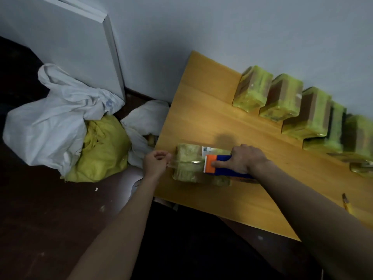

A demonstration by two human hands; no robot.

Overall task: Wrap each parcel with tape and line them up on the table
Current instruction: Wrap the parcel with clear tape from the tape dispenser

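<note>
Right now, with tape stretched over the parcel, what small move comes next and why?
Probably tear the tape against the dispenser's toothed edge. The left hand pinches the tape's free end past the parcel, the right hand holds the dispenser on top, so the strip already spans it.

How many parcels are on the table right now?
6 clearly: five lined along the wall, and one being taped near the table's left edge. More may sit beyond the right frame edge.
</note>
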